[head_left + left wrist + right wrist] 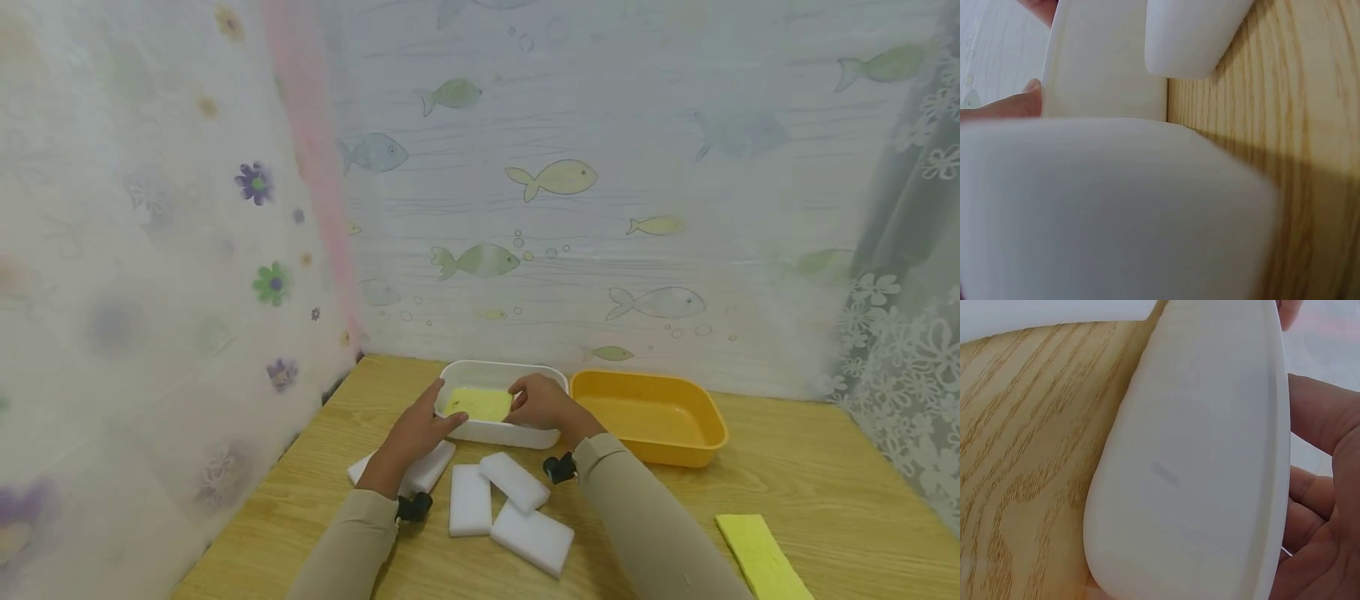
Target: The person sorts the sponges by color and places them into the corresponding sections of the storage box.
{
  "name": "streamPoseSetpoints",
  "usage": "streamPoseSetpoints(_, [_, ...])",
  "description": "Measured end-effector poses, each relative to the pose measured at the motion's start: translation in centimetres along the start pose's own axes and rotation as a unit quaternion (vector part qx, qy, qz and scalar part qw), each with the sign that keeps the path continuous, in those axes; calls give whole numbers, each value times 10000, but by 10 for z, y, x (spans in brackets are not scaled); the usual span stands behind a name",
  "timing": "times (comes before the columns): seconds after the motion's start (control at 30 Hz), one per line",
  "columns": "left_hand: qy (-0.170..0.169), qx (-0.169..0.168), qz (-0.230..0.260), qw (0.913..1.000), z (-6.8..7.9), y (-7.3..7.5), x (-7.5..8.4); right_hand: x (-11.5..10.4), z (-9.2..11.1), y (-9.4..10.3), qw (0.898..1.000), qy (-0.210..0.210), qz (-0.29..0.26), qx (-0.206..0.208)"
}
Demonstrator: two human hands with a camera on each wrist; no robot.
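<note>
A yellow sponge cloth [483, 405] lies flat inside a white plastic tub [517, 433]. My right hand [542, 402] reaches over the tub's right side, its bent fingers pinching the cloth's right edge. At the tub's front left corner is my left hand [420, 427], thumb and fingers spread apart, the thumb reaching over the front rim beside the cloth. The left wrist view shows that thumb [1019, 105] at the rim. In the right wrist view, the tub wall [1191, 450] partly hides the right fingers [1310, 494].
Several white sponge blocks [470, 500] lie in front of the tub, some under my left wrist. An orange tub [648, 450] stands against the white one's right side. Another yellow cloth [761, 554] lies at front right on the wooden table [847, 467]. Patterned curtains [555, 250] hang behind.
</note>
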State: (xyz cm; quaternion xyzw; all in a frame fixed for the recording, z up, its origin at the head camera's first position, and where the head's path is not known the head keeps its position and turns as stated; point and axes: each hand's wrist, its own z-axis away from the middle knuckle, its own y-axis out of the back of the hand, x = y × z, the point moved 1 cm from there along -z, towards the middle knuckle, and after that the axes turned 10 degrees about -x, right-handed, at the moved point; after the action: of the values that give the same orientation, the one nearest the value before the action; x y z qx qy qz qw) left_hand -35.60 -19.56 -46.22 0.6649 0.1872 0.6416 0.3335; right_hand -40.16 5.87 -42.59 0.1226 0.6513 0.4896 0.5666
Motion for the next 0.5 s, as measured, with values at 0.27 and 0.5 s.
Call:
streamPoseSetpoints(0.27, [13,-2,-12,10000,1,0,2,-2,1,1,10000,-55,-37,-18])
streamPoseSetpoints(0.5, [22,8,-59,10000,4,0,5,-2,3,1,10000,-63,57,-43])
